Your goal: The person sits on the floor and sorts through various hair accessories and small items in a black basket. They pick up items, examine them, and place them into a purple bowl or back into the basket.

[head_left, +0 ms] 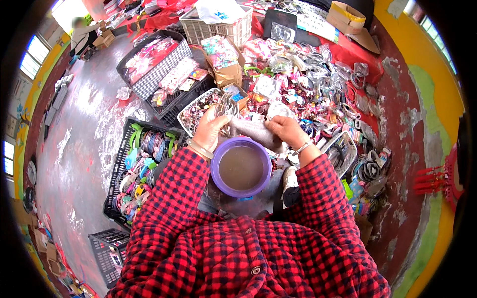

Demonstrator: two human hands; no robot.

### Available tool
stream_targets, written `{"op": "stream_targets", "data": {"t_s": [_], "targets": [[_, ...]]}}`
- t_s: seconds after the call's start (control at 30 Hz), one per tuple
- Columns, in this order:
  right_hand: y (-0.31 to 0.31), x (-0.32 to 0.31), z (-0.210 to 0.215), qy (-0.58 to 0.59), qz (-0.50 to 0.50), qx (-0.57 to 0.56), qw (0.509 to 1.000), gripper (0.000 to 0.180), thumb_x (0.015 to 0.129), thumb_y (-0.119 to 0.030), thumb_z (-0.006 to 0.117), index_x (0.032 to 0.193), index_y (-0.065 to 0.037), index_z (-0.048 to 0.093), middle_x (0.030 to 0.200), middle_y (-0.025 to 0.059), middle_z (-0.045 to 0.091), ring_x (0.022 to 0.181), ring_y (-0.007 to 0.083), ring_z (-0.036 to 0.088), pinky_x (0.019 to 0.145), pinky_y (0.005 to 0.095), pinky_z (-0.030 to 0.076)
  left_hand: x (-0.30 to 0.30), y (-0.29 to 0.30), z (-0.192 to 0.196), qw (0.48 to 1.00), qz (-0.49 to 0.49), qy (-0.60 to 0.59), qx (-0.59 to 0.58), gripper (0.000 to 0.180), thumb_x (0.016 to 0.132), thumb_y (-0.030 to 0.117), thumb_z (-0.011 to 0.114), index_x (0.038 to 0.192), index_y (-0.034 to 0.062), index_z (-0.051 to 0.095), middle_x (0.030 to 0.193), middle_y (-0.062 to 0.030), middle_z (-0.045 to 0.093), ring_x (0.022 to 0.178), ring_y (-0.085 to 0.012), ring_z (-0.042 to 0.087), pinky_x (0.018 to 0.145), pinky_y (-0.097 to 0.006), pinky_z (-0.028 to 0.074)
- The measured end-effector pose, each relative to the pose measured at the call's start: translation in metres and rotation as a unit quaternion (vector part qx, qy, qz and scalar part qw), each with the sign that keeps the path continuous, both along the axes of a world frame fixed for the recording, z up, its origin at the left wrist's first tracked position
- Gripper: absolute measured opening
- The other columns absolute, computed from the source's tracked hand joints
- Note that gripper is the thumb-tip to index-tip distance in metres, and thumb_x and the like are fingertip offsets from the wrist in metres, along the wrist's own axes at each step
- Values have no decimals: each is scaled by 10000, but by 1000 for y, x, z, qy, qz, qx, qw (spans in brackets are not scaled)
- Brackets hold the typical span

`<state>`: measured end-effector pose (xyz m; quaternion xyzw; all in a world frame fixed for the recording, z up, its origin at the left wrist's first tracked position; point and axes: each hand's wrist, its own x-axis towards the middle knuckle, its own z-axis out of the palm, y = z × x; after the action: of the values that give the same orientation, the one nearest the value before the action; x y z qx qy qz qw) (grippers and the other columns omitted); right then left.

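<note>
Gripping one end of a grey cloth, the left hand was closed around it together with a bunch of metal rings, while the right hand pinched the cloth's other end. The cloth stretched between both hands, just above a purple bowl of murky water. A white basket of trinkets lay just beyond the left hand.

A bowl is set in the lap, between the two forearms. Just beyond it, a cloth is held between the left hand and the right hand. A tray lies behind the left hand. Crates are placed on the floor to the left. A basket is set farthest back, and a small basket lies right of the right hand.
</note>
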<state>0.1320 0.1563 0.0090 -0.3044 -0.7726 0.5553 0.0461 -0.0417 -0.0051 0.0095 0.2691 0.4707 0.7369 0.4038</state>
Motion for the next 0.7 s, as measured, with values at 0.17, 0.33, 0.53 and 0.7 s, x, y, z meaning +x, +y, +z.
{"op": "stream_targets", "data": {"t_s": [0.17,0.33,0.53,0.7], "targets": [[-23,-6,-3,-53,235,36,970,239,862,-220,498,1011,-43,558,825,14,582,757,104,517,698,250,433,7,-4,21,997,-77,9,-5,348,794,-12,501,1139,-8,453,981,-49,551,865,-104,533,784,-261,434],[-56,-26,-93,25,381,-109,918,336,850,-160,462,1169,-57,485,1002,42,571,862,158,544,769,309,456,10,-7,6,950,-292,58,-92,477,789,18,549,1234,-3,381,1114,-57,507,1009,-118,480,869,-271,393],[-87,-27,-70,66,350,-217,909,380,800,-126,570,1163,-50,486,1114,72,525,1011,166,493,874,301,397,20,-10,-2,915,-384,91,-86,522,796,-17,549,1269,-13,327,1186,-57,459,1065,-114,443,885,-281,385],[-84,-26,-92,138,209,-377,892,397,767,-148,612,1139,-85,490,995,35,548,876,131,530,752,252,446,24,-9,-1,914,-391,91,-55,461,785,-28,553,1211,-10,378,1082,-44,498,1000,-115,476,858,-274,396]]}}
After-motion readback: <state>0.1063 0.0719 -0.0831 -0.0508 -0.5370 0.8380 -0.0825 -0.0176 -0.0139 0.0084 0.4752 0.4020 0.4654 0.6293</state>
